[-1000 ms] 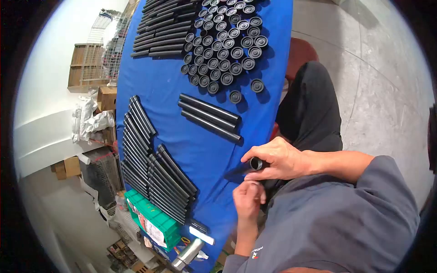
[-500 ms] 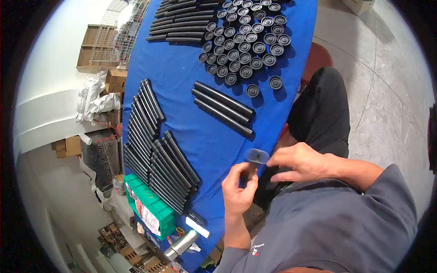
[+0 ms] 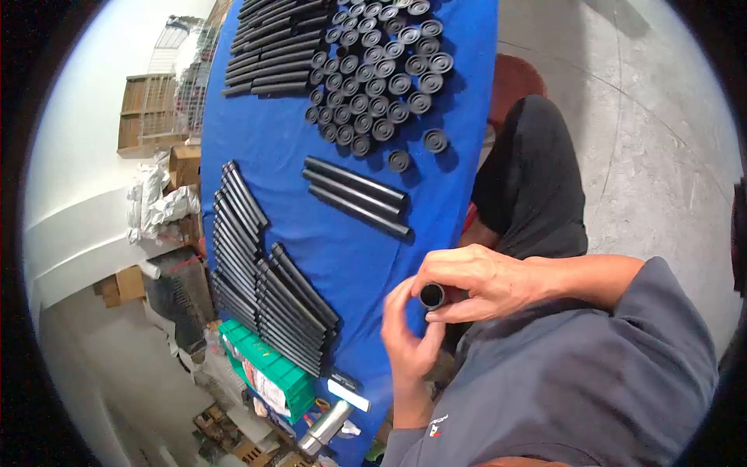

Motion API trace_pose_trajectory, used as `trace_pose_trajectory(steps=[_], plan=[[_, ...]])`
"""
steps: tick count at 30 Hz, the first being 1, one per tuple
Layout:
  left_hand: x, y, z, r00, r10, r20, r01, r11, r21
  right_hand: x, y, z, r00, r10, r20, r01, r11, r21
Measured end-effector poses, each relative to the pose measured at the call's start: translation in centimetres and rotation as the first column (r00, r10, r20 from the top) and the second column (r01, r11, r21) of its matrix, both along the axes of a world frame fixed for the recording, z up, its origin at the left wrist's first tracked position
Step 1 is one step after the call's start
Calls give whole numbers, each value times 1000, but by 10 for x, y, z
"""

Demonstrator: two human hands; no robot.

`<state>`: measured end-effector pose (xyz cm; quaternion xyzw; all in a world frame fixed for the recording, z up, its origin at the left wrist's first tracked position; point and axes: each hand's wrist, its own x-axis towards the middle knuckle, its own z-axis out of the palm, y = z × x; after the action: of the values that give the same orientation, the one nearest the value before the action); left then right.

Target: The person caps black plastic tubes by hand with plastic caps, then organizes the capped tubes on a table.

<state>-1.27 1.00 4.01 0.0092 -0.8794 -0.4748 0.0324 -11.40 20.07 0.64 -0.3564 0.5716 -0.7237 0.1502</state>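
A black tube (image 3: 432,296) points its round, hollow end up at me; the rest of its length is hidden behind my hands. My right hand (image 3: 486,284) is closed around it near this end, thumb below and fingers above. Close beside it on the left, my left hand (image 3: 408,338) is slightly blurred, its thumb apart from its curved fingers. Those fingertips reach the tube's left side, and whether they touch it cannot be made out. On the blue cloth, three black tubes (image 3: 356,197) lie side by side beyond my hands.
Many round black caps (image 3: 377,86) stand grouped at the far end, beside stacked dark rods (image 3: 268,47). Rows of black tubes (image 3: 268,280) lie along the left. A green crate (image 3: 268,366), a white box (image 3: 348,395) and a silver cylinder (image 3: 325,428) sit near the table's lower edge.
My right hand has moved left and closed on the tube, which my left hand held before. The tube's open end now faces up, and my left fingers have loosened. The view has shifted slightly.
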Motion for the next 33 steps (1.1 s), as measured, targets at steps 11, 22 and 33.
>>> trace_pose_trajectory(steps=[11,22,33], plan=[[3,20,-38,987,109,118,-153,420,895,4,-10,-12,970,37,240,-30,999,-32],[-4,-9,-61,972,165,166,-147,-124,981,-104,27,-15,706,-171,-687,681,428,594],[-2,-4,-62,955,227,189,-143,-204,969,-63,27,-13,951,-95,295,-5,947,321]])
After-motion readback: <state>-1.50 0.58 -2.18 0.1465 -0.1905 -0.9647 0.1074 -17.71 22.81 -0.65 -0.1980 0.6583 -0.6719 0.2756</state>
